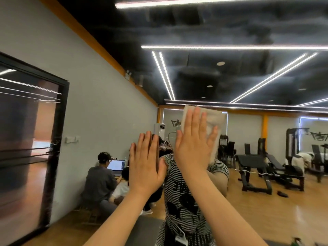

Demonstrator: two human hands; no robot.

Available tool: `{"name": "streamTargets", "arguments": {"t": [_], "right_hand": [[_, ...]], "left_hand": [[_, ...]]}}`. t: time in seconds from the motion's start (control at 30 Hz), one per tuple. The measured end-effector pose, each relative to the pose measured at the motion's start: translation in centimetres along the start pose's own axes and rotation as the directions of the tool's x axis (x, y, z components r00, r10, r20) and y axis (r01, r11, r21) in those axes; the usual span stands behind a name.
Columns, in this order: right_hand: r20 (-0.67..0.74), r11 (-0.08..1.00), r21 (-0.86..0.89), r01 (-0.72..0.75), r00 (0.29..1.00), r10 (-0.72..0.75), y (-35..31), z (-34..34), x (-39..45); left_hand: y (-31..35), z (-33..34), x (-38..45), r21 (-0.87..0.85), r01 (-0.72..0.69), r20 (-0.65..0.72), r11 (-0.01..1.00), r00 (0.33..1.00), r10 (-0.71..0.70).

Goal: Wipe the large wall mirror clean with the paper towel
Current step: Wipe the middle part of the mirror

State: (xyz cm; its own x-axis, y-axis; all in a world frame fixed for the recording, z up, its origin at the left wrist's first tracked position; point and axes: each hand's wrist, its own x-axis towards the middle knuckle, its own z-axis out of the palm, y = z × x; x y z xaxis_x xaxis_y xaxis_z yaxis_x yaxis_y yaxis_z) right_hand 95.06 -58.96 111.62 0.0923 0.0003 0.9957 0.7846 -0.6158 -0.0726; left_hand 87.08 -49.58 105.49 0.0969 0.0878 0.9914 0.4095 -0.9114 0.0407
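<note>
The large wall mirror (pixel 248 132) fills most of the view and reflects a gym room and a person in a striped shirt. My right hand (pixel 193 141) lies flat with straight, spread fingers and presses a white paper towel (pixel 212 119) against the glass at about head height. The towel sticks out above and to the right of the fingers. My left hand (pixel 145 162) is flat too, fingers straight, palm against the mirror just left of and a little lower than the right hand. It holds nothing.
A black-framed glass door (pixel 53 139) stands at the left in a grey wall. The mirror reflects weight benches (pixel 266 167) on a wooden floor at the right, and seated people with a laptop (pixel 116 165) at lower left. Bright strip lights cross the dark ceiling.
</note>
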Motion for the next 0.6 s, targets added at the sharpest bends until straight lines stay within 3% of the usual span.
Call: {"name": "streamTargets", "arguments": {"t": [0.2,0.43,0.6], "right_hand": [[0.012,1.0,-0.017,0.009,1.0,-0.009,0.1,-0.3,0.0],[0.058,0.999,-0.047,-0.01,0.998,0.012,0.0,-0.6,0.0],[0.089,0.998,-0.063,-0.02,0.996,0.025,-0.3,-1.0,-0.1]], "left_hand": [[-0.3,0.0,-0.1,-0.047,0.005,0.055,0.999,0.998,-0.002],[-4.7,-3.0,-1.8,-0.086,-0.133,0.123,0.987,0.982,0.143],[-12.6,-4.4,-2.8,0.05,-0.03,0.157,0.998,0.987,0.021]]}}
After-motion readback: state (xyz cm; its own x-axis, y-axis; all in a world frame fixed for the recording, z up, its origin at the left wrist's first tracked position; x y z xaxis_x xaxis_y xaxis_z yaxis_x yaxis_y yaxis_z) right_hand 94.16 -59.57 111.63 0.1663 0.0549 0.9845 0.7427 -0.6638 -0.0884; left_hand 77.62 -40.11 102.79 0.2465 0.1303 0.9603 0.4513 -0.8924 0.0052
